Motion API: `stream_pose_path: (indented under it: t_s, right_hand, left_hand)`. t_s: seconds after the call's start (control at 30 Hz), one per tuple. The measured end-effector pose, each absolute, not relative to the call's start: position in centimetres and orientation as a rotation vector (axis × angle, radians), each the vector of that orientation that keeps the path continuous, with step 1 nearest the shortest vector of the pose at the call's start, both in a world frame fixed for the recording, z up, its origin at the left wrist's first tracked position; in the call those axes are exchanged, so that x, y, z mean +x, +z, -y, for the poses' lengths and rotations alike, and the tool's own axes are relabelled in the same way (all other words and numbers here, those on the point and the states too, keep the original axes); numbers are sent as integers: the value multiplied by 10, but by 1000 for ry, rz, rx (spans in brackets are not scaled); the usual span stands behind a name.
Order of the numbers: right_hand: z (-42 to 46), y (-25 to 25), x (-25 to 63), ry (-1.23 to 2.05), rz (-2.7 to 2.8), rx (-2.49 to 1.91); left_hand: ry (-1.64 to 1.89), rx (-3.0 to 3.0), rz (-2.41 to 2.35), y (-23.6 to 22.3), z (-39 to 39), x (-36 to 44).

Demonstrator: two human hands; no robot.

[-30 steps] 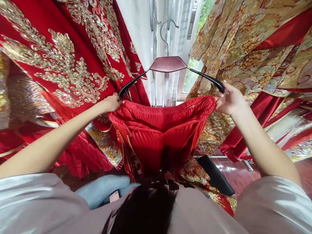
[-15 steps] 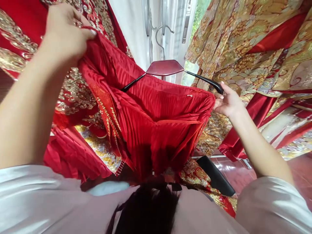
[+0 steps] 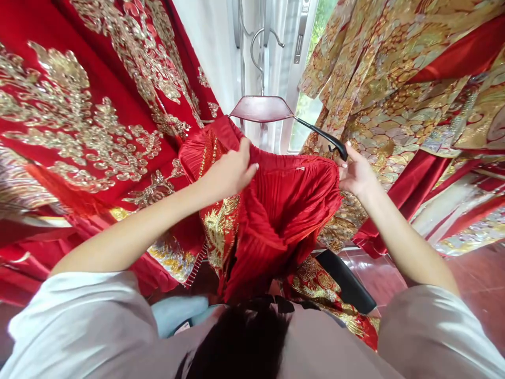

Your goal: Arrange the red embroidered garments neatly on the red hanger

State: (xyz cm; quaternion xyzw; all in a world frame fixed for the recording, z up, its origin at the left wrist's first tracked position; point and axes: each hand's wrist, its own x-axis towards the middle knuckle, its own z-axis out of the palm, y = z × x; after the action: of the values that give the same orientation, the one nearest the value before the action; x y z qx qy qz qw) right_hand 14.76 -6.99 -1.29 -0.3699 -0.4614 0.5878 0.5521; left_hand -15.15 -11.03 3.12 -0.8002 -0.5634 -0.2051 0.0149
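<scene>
The red, pleated fabric garment [image 3: 272,184] stretched crosswise just below the maroon-plated, black-armed hanger [image 3: 261,108], between the left hand [image 3: 231,173], which gripped its cloth, and the right hand [image 3: 358,171], pinching its far end at the hanger's tip.

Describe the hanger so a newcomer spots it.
Between gold garments at right and embroidered red cloth at left, find the pleated red garment. Just above is the hanger: unlike that cloth, it has a maroon centre and a metal hook.
</scene>
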Motion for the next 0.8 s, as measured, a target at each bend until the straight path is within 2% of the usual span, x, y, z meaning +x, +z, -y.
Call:
stream_pose_path:
  t_s: [0.1,0.3,0.43,0.57,0.7,0.8]
  right_hand:
    - [69,-12,151,1320,1140,-859]
    - [66,-12,155,1305,1188,-892]
    - [72,-5,164,1306,1225,-897]
    - [85,8,177,1337,1519,-1000]
    - [84,35,177,1105,1568,-1231]
    - [76,74,166,740,1456,-1517]
  left_hand:
    - [-284,-2359,1664,30,115,-128]
    - [-578,-2318,1080,90,72,-85]
    - [-601,-2353,1162,100,33,-65]
    - [-683,-2404,1258,94,28,-60]
    - [-652,-2416,1257,95,34,-61]
    - [-602,-2352,1250,95,30,-58]
